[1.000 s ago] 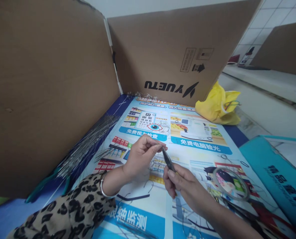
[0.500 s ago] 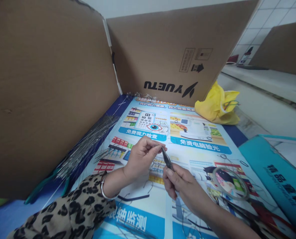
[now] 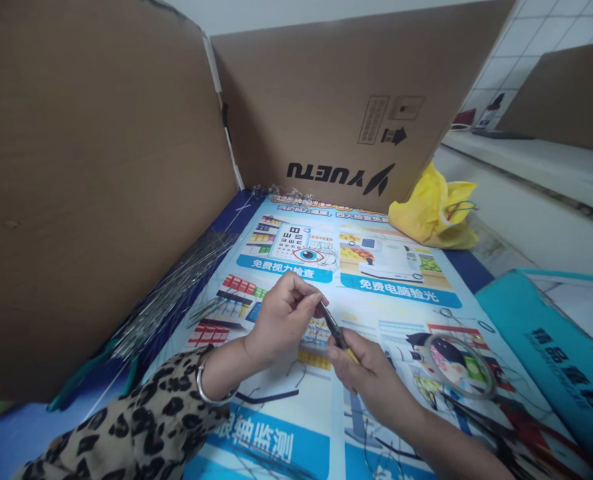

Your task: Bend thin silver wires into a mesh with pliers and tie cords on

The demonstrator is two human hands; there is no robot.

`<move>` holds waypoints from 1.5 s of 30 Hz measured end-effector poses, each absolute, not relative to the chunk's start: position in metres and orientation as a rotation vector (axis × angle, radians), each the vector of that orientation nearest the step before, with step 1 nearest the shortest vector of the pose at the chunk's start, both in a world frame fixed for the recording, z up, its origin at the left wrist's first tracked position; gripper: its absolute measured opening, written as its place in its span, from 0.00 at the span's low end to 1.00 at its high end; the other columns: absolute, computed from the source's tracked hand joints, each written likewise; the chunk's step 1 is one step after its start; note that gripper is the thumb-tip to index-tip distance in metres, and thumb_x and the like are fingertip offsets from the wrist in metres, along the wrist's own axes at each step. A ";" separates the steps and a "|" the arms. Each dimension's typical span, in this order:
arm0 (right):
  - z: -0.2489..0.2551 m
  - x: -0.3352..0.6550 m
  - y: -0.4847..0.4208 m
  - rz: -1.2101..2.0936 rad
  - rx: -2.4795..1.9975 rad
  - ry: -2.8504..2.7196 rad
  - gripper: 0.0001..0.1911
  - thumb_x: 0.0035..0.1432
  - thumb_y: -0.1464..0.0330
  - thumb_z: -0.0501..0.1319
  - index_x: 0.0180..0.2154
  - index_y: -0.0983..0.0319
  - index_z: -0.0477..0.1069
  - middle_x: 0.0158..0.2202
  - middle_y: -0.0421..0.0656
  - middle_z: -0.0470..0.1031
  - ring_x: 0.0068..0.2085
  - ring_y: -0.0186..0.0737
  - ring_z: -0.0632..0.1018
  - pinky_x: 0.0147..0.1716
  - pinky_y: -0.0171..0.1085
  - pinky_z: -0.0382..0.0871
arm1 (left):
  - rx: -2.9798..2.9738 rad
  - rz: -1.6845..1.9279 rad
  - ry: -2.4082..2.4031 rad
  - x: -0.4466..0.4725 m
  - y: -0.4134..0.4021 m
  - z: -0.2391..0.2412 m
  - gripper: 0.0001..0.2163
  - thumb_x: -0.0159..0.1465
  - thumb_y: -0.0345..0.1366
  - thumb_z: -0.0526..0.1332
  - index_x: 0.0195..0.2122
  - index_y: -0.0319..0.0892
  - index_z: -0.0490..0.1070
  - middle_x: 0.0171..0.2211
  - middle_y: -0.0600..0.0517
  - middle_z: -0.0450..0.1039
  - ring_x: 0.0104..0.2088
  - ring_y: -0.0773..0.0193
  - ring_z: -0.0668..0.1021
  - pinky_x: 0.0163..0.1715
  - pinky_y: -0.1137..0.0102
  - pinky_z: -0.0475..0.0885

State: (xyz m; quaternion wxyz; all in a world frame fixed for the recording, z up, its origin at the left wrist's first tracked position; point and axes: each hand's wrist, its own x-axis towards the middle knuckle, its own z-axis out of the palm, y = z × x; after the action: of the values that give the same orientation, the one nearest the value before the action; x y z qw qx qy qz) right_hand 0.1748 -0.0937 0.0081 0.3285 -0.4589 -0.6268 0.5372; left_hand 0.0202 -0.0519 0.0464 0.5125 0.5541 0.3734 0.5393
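Note:
My right hand (image 3: 364, 363) is closed around needle-nose pliers (image 3: 335, 328) with dark jaws and a bit of yellow on the handle. The jaw tips reach up to the fingertips of my left hand (image 3: 284, 317). Thumb and forefinger of that hand are pinched together; what they hold is too small to make out. Both hands are above a printed poster (image 3: 306, 433) lying on the table. Fine bent wires show on the poster behind my left fingers, and a curved black-and-wire piece (image 3: 269, 398) lies below my left wrist.
A bundle of thin straight wires (image 3: 176, 293) lies at left beside teal-handled pliers (image 3: 84, 377). Cardboard walls (image 3: 326, 100) stand left and behind. On the right are a yellow bag (image 3: 431, 213), a clear tape roll (image 3: 461, 393), dark scissors (image 3: 481, 420) and a teal box (image 3: 546, 347).
My right hand has rolled over, turning the pliers so that more of the yellow handle shows. The left hand keeps its pinch in nearly the same place.

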 end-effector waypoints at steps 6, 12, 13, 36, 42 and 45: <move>0.017 0.181 -0.086 1.146 -1.304 -1.872 0.13 0.58 0.59 0.52 0.28 0.61 0.61 0.22 0.36 0.60 0.24 0.31 0.61 0.24 0.32 0.55 | 1.268 1.185 0.889 0.016 -0.048 0.053 0.09 0.56 0.32 0.60 0.27 0.40 0.58 0.24 0.54 0.73 0.25 0.68 0.76 0.27 0.70 0.72; 0.016 0.185 -0.085 1.208 -1.276 -1.836 0.13 0.58 0.58 0.53 0.27 0.61 0.61 0.21 0.36 0.62 0.23 0.30 0.62 0.23 0.32 0.55 | 1.173 1.114 0.778 0.012 -0.042 0.050 0.09 0.57 0.33 0.61 0.28 0.40 0.58 0.26 0.52 0.74 0.25 0.68 0.76 0.28 0.71 0.71; 0.014 0.184 -0.086 1.342 -1.225 -1.770 0.14 0.58 0.57 0.52 0.28 0.61 0.60 0.20 0.35 0.61 0.22 0.30 0.62 0.22 0.32 0.54 | 1.155 1.099 0.762 0.011 -0.041 0.049 0.09 0.57 0.33 0.61 0.29 0.39 0.59 0.26 0.52 0.74 0.25 0.69 0.76 0.28 0.71 0.72; 0.010 0.182 -0.085 1.851 -0.975 -1.207 0.16 0.59 0.58 0.52 0.24 0.62 0.58 0.16 0.33 0.58 0.16 0.26 0.59 0.16 0.31 0.49 | 1.409 0.921 0.927 0.000 -0.025 0.046 0.05 0.55 0.35 0.61 0.28 0.38 0.72 0.25 0.51 0.75 0.27 0.68 0.76 0.27 0.74 0.68; 0.012 0.180 -0.086 1.718 -1.068 -1.307 0.15 0.59 0.57 0.52 0.28 0.62 0.60 0.20 0.35 0.62 0.19 0.27 0.62 0.19 0.31 0.53 | 1.161 0.990 0.917 0.004 -0.026 0.039 0.07 0.54 0.37 0.63 0.30 0.38 0.70 0.29 0.50 0.76 0.29 0.66 0.78 0.26 0.74 0.68; 0.012 0.178 -0.088 1.689 -1.087 -1.391 0.17 0.59 0.56 0.51 0.27 0.62 0.59 0.19 0.35 0.61 0.19 0.27 0.62 0.21 0.32 0.54 | 1.060 1.044 0.864 0.006 -0.029 0.037 0.07 0.55 0.37 0.63 0.30 0.38 0.70 0.32 0.49 0.76 0.31 0.66 0.78 0.29 0.73 0.69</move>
State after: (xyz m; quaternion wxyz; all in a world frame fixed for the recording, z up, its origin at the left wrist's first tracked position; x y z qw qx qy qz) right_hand 0.1782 -0.0879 0.0116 0.3421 -0.4179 -0.5350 0.6497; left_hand 0.0058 -0.0289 0.0365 0.6522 0.4672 0.3805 0.4600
